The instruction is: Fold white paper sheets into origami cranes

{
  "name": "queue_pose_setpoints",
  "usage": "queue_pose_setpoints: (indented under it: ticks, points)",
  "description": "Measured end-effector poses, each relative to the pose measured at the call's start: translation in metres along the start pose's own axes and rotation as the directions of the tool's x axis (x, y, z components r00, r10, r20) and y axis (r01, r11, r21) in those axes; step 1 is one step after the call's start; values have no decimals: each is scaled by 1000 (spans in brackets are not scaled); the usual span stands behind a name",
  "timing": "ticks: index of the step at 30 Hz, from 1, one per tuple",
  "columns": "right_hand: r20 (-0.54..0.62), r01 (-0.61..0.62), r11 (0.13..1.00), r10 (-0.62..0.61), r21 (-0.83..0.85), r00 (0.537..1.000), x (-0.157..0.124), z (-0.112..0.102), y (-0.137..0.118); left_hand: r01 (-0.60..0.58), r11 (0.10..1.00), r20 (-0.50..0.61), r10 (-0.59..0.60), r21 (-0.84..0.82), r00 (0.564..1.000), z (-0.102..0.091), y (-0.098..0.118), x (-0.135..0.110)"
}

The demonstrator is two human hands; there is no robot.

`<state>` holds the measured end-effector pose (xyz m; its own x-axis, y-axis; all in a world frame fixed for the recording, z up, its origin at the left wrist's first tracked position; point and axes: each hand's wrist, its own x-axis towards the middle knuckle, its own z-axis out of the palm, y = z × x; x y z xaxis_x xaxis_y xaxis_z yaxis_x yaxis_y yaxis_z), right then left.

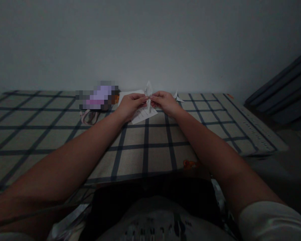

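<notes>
A small white folded paper figure [148, 91] stands upright between my two hands, its pointed tip up. My left hand [130, 104] pinches it from the left and my right hand [165, 101] pinches it from the right, both above the checked bed sheet [145, 144]. Under my hands lies a lined white paper sheet [143, 114]. Another small white folded paper piece [177, 97] rests on the sheet just right of my right hand.
A purple, blurred-out object [97, 97] with a pinkish cord [89, 117] lies to the left near the wall. A plain wall [150, 43] runs behind the bed. Dark striped bedding [281, 97] is piled at the right edge.
</notes>
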<state>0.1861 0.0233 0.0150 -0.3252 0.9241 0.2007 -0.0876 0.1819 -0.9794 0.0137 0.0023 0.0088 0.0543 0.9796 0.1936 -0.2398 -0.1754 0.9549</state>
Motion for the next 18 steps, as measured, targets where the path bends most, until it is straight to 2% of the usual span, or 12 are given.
queue_pose_setpoints:
  ticks: [9,18]
  points:
    - [7,40,999,-40,-2,999,1,2,4,-24,1000,-10,24,10,1000,3,0,-3]
    - [-49,58,996,-61,-70,997,-2,5,0,-71,997,-7,71,34,997,0,-5,0]
